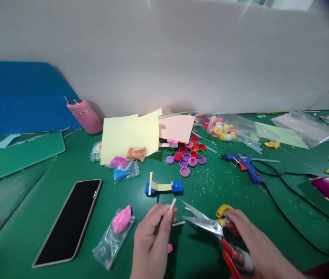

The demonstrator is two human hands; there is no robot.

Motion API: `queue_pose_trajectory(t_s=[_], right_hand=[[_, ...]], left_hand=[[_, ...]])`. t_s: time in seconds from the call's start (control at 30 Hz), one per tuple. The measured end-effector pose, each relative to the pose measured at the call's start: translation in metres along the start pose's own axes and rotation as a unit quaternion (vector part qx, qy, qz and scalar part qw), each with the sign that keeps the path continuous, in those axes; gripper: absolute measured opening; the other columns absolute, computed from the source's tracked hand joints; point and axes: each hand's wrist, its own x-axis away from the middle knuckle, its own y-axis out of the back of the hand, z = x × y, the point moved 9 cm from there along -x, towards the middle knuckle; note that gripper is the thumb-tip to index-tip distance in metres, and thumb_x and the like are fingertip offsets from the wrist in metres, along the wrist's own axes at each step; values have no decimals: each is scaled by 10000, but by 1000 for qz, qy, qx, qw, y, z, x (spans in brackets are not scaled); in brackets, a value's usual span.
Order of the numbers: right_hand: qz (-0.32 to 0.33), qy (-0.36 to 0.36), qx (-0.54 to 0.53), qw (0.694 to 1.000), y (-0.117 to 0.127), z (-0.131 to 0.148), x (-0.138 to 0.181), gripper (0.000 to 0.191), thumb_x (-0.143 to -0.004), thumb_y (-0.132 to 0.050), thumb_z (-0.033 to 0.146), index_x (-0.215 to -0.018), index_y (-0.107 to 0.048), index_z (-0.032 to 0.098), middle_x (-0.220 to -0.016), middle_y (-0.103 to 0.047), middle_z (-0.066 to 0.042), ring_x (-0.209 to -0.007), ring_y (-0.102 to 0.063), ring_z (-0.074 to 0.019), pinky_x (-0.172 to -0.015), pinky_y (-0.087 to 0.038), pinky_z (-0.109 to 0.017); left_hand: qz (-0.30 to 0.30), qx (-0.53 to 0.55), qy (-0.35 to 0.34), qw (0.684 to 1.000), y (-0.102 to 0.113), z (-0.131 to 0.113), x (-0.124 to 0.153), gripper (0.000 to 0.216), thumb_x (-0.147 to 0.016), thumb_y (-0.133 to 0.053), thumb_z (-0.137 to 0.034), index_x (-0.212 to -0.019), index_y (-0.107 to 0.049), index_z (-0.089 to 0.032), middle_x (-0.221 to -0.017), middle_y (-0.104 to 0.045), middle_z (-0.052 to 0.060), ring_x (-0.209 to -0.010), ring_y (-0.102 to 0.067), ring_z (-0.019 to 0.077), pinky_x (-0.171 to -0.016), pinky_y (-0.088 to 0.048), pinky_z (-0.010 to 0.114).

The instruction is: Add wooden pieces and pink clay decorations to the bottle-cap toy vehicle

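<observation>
My left hand [154, 237] pinches a short pale stick [173, 204] upright between thumb and fingertips. My right hand [250, 237] grips scissors [211, 225] with red and yellow handles; the blades are parted and point left toward the stick, without touching it. A cut piece of pale stick [178, 223] lies on the table just right of my left hand. Partly hidden behind that hand is a pink lump [169, 248]. Beyond my hands sits a small build [164, 187] of blue blocks joined by a pale strip, with a stick standing at its left end.
A phone [68, 223] and bagged pink clay [121, 220] lie left. Coloured bottle caps [192, 161], paper sheets [129, 133] and a pink bottle [85, 116] are farther back. At right lies a blue glue gun [244, 162] with its black cord [280, 219].
</observation>
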Motion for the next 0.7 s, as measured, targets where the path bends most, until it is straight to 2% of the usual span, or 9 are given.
queue_pose_trajectory(t_s=[0.17, 0.3, 0.5, 0.7], right_hand=[[84, 16, 62, 994, -12, -1, 0, 727, -507, -599, 159, -1201, -385, 176, -1253, -448, -128, -1105, -475, -281, -919, -400, -368], [99, 41, 102, 989, -19, 3, 1, 758, -522, -605, 179, -1231, -337, 141, -1281, -412, -148, -1134, -442, -290, -935, -387, -382], [92, 44, 116, 988, -21, 5, -2, 808, -487, -654, 228, -1227, -355, 98, -1285, -402, -168, -1130, -431, -315, -930, -388, -395], [113, 5, 85, 990, -18, 15, -9, 694, -464, -660, 196, -1120, -443, 134, -1118, -516, -116, -981, -509, -258, -847, -434, -344]], left_hand=[[46, -54, -88, 994, -7, -11, 4, 145, -791, -496, -141, -759, -630, -188, -605, -523, -9, -565, -488, 136, -539, -388, 218], [64, -70, -136, 986, -12, -14, 9, 186, -780, -481, -90, -818, -629, -196, -665, -557, -4, -585, -515, 131, -544, -405, 209], [75, -71, -159, 982, -16, -15, 11, 214, -765, -461, -49, -792, -613, -197, -715, -586, 3, -625, -556, 137, -571, -435, 208], [88, -69, -167, 980, -17, -15, 12, 249, -758, -467, -28, -813, -623, -214, -712, -584, -9, -621, -560, 127, -569, -440, 197]])
